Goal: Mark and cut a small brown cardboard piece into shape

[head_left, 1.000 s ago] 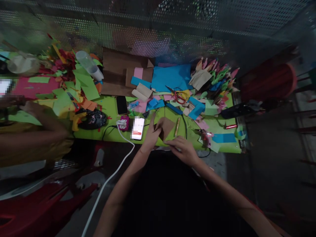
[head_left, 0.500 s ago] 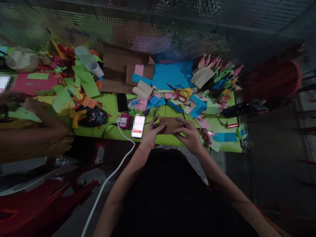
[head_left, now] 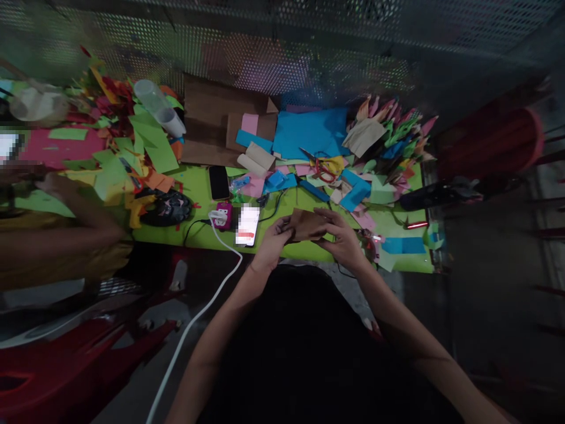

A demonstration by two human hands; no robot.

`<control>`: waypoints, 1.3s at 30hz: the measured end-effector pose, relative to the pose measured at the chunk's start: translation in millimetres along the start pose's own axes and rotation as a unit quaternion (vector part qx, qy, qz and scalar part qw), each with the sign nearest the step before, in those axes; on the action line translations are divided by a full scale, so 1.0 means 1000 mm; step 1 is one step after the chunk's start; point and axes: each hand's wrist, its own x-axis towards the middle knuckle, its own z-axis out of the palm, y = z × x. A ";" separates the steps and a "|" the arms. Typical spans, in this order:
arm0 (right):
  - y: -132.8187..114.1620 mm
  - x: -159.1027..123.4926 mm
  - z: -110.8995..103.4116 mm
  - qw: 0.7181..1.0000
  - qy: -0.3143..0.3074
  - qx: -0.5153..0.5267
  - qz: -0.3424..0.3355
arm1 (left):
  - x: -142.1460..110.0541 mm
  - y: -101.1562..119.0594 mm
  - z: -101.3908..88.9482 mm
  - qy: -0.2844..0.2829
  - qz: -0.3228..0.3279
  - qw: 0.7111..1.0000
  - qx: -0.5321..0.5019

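Between my two hands is a small piece of brown paper [head_left: 308, 226], tilted and seemingly folded, above the front of the green-covered table. My left hand [head_left: 274, 240] pinches its left end between thumb and fingers. At the right end, my right hand [head_left: 339, 237] grips it with the thumb below and fingers on top. The fingertips behind the paper are hidden. Just left of my left hand lies a phone with a lit screen [head_left: 247, 225]. Beyond the paper sits a blue cutter-like tool [head_left: 313, 191], and red-handled scissors [head_left: 325, 171] rest among paper scraps.
A pink power socket [head_left: 222, 215] trails a white cable [head_left: 190, 324] over the table's edge. Further back are a dark phone [head_left: 219, 183], blue paper [head_left: 309, 134], brown cardboard [head_left: 205, 121] and a bunch of paper flowers [head_left: 392, 132]. A co-worker's arm [head_left: 66, 240] is at the left.
The brown paper has gone from flat to tilted and more folded-looking. My left hand has closed in on its left end, and my right fingers have shifted along the right end.
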 end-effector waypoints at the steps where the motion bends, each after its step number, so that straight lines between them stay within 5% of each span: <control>1: 0.000 0.001 0.000 1.000 0.005 0.004 0.008 | 0.000 0.000 0.000 -0.004 0.000 1.000 0.009; 10: -0.002 0.006 0.011 0.995 0.062 0.039 0.067 | -0.009 0.008 0.006 -0.065 0.024 0.995 0.067; 18: -0.002 0.011 0.014 0.991 0.092 0.057 0.072 | -0.016 0.011 0.009 -0.048 0.035 0.992 0.116; 24: -0.004 0.011 0.004 0.996 0.021 -0.092 -0.005 | -0.008 0.005 0.008 0.012 0.029 0.993 0.116; 28: -0.009 0.012 0.000 0.986 -0.038 -0.158 -0.041 | -0.004 0.006 0.009 -0.008 0.053 0.984 0.167; 39: -0.012 0.022 0.007 0.997 -0.010 -0.078 -0.023 | -0.016 0.007 0.015 -0.054 0.069 0.974 0.210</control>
